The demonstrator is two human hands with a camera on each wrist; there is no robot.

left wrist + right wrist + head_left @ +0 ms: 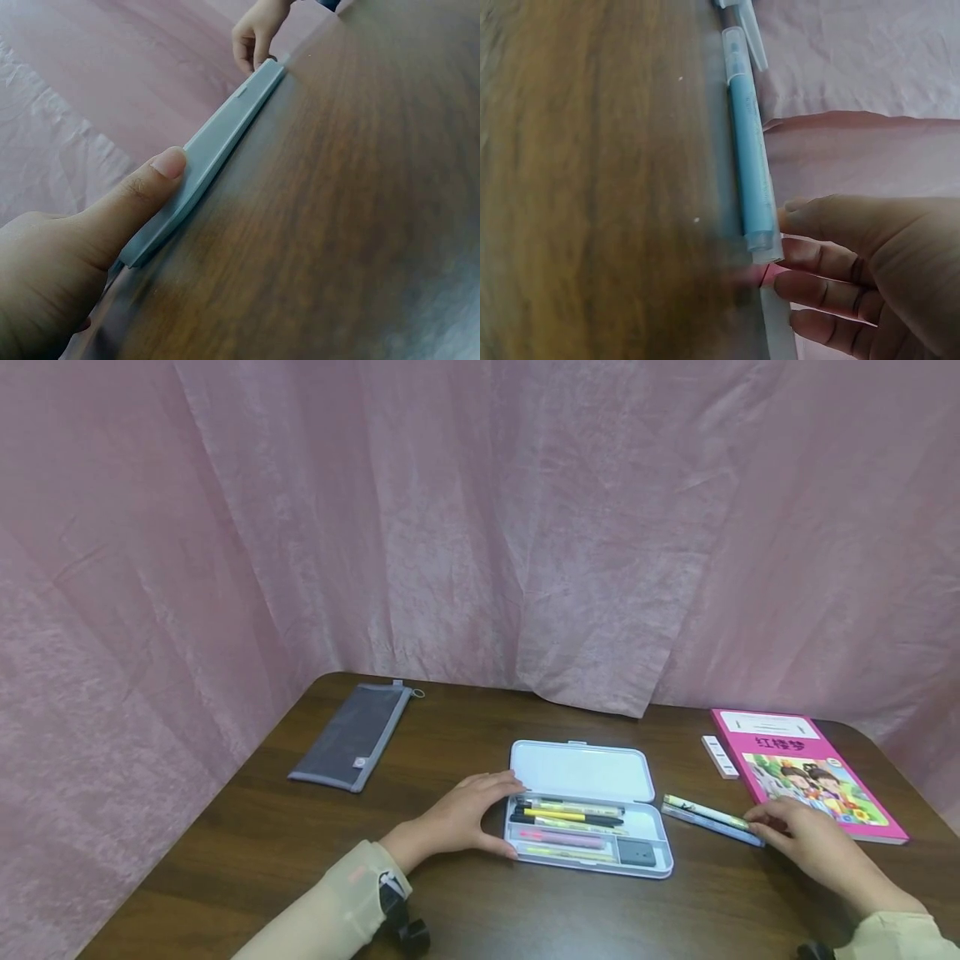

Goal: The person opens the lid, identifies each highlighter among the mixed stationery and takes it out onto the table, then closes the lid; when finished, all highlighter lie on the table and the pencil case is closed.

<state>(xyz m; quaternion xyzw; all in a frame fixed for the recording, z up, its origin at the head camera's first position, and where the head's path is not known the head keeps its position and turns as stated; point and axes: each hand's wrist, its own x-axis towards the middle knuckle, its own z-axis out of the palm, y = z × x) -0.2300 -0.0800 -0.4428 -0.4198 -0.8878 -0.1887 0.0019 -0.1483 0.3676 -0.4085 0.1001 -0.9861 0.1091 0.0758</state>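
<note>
A white pencil case [581,772] lies with its lid up, holding several pens, a yellow and black pen [570,816], a pink pen [562,839] and a dark grey eraser [636,852]. My left hand [468,818] grips the case's left end, thumb on the front wall [217,139] and fingers toward the hinge. To the right of the case lie a blue highlighter [748,157] and a white and yellow pen [705,811], side by side. My right hand [810,843] pinches the right end of the white and yellow pen; its fingertips are partly hidden in the right wrist view.
A pink book [817,777] lies at the right, beside a small white box-like block [720,757]. At the back left is a grey zip pouch [348,735]. Pink curtains [480,527] hang behind the brown wooden table [247,852].
</note>
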